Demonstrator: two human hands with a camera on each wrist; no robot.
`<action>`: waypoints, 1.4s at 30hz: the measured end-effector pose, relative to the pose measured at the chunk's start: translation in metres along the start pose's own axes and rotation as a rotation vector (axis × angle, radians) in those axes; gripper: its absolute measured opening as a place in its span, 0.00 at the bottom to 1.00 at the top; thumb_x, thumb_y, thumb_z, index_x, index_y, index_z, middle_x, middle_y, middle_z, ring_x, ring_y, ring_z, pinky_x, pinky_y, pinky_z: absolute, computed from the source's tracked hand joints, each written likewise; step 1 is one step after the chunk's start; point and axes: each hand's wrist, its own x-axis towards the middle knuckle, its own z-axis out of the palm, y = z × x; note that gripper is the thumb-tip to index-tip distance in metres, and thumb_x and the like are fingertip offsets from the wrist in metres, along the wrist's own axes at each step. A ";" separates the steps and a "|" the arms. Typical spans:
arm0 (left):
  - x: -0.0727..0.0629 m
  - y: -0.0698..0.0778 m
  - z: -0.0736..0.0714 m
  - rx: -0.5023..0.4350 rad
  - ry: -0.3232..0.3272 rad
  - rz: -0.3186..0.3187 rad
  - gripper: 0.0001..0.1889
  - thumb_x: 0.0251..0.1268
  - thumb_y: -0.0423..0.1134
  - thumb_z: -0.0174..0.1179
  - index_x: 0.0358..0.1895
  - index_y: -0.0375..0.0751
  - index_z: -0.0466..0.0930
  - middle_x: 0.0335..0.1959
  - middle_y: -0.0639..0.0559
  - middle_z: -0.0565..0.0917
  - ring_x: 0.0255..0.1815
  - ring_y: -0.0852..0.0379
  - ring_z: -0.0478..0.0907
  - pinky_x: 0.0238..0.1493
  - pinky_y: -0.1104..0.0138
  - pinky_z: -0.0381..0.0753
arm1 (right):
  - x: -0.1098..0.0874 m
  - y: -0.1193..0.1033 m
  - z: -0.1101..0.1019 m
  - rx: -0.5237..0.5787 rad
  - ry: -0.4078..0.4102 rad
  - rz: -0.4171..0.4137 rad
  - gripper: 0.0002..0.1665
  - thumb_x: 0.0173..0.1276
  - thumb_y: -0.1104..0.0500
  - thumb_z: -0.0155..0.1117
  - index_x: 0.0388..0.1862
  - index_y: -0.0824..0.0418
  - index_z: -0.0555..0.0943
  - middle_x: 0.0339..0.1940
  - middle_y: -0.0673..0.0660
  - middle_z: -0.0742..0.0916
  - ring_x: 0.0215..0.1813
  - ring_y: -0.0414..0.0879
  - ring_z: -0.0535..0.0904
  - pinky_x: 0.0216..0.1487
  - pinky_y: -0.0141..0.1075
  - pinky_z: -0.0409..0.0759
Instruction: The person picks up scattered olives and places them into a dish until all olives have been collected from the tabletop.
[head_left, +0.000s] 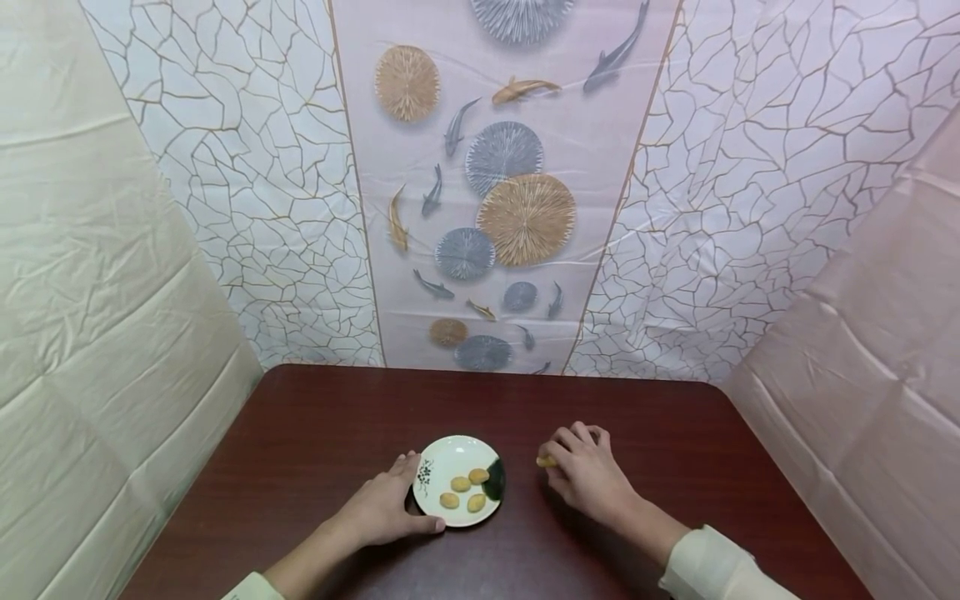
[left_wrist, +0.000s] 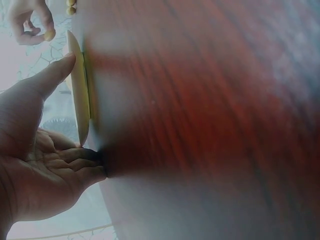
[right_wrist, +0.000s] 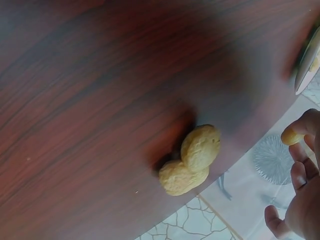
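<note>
A round white plate (head_left: 453, 454) with a dark green patch and a small printed sprig sits on the table. On it lie several small yellow-brown oval biscuits (head_left: 461, 484). My left hand (head_left: 378, 507) holds the plate's left side, its thumb at the near rim and its fingers around the far left edge. Right of the plate, my right hand (head_left: 588, 479) pinches one biscuit (right_wrist: 290, 137) between thumb and fingertips, above the table. Beneath that hand, two wrinkled biscuits (right_wrist: 200, 148) rest touching on the wood; in the head view the hand hides them.
The dark red-brown table (head_left: 337, 417) has rounded far corners. Behind it hangs a patterned cloth (head_left: 480, 208) with fish and round motifs, and pale padded cloth walls (head_left: 112, 333) close in on both sides.
</note>
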 end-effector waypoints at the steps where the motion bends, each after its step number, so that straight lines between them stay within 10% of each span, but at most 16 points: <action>1: 0.000 0.000 0.000 -0.001 -0.001 -0.002 0.67 0.56 0.69 0.80 0.86 0.26 0.58 0.86 0.26 0.65 0.87 0.29 0.64 0.79 0.30 0.70 | 0.001 -0.001 0.000 0.003 0.001 0.001 0.21 0.52 0.63 0.87 0.41 0.48 0.87 0.41 0.45 0.85 0.46 0.47 0.76 0.55 0.63 0.81; 42: 0.003 -0.002 0.002 0.018 0.006 -0.013 0.68 0.54 0.70 0.80 0.87 0.27 0.58 0.85 0.25 0.65 0.85 0.25 0.67 0.79 0.32 0.72 | 0.038 -0.042 0.017 0.180 -0.111 0.022 0.12 0.66 0.58 0.84 0.44 0.47 0.90 0.44 0.45 0.86 0.48 0.42 0.73 0.60 0.63 0.78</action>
